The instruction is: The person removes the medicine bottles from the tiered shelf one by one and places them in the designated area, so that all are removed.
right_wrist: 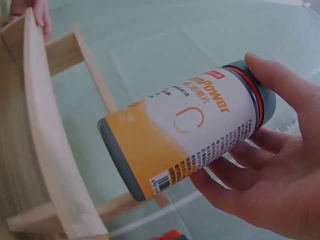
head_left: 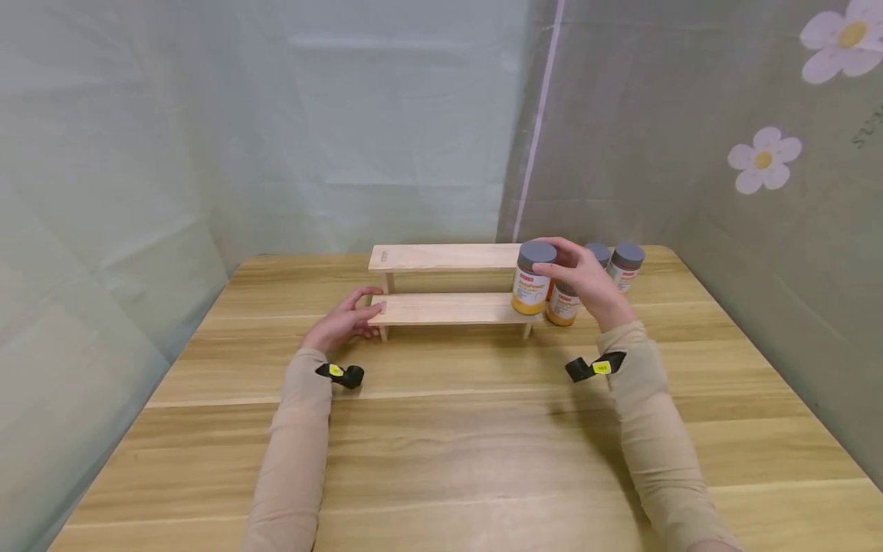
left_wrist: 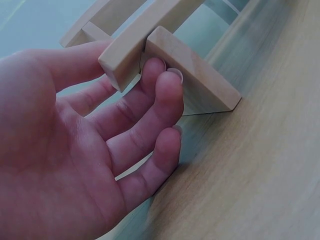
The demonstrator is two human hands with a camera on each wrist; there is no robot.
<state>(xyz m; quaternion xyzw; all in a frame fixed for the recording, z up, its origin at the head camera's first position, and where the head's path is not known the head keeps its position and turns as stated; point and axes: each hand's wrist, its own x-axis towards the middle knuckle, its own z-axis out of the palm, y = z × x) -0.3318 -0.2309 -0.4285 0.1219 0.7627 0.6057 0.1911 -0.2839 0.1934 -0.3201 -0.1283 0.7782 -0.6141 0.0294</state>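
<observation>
A two-tier wooden shelf (head_left: 448,310) stands towards the back of the table. My left hand (head_left: 345,315) grips the left end of its lower board; in the left wrist view, the thumb lies against the board end (left_wrist: 122,60) and curled fingers reach in by the leg (left_wrist: 195,70). With my right hand (head_left: 588,282) I hold a vitamin C tablet bottle (head_left: 529,290) by its grey cap, over the right end of the lower board. Its white and orange label (right_wrist: 185,125) shows fully in the right wrist view, and the bottle's base is raised off the board there.
Just right of the shelf, another labelled bottle (head_left: 562,305) stands on the table (head_left: 441,445). Further back are more grey-capped bottles (head_left: 626,264), partly hidden behind my right hand. Fabric curtains (head_left: 414,138) hang behind the table and at its sides.
</observation>
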